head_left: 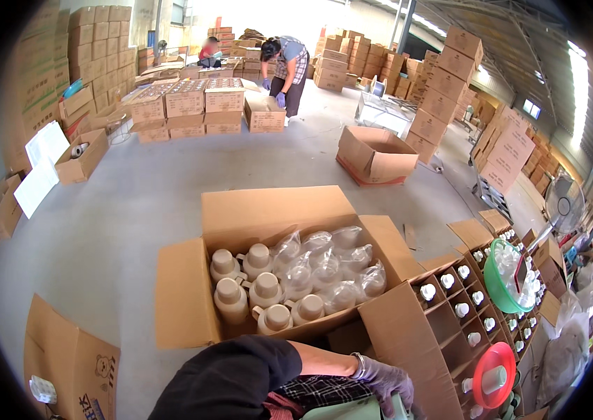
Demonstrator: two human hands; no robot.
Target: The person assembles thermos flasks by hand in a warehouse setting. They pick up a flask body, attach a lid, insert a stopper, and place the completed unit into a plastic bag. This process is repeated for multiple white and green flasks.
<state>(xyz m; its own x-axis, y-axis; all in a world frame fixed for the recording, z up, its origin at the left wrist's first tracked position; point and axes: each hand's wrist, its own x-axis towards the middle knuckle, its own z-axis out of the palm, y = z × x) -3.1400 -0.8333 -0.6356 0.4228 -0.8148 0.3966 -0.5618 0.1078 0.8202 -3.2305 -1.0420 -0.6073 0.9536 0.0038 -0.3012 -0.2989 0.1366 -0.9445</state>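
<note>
My left arm, in a dark sleeve, reaches rightward across the lower edge. Its hand [389,381] wears a grey-purple glove, with a bracelet at the wrist. The fingers curl down over a pale green object [398,408], cut off by the frame edge; its kind is unclear. My right hand is out of sight. Just ahead stands an open cardboard box [184,294]. In its left part are several beige jugs [230,297] with lids and handles, upright. Clear plastic bags [324,269] wrap the items on the right.
At right, a divided carton [443,325] holds white-capped items; a red basin [478,378] and green basin [496,280] rest on it. An open box [377,157] stands farther off. A person [289,66] bends over cartons. A flattened carton [65,357] lies lower left.
</note>
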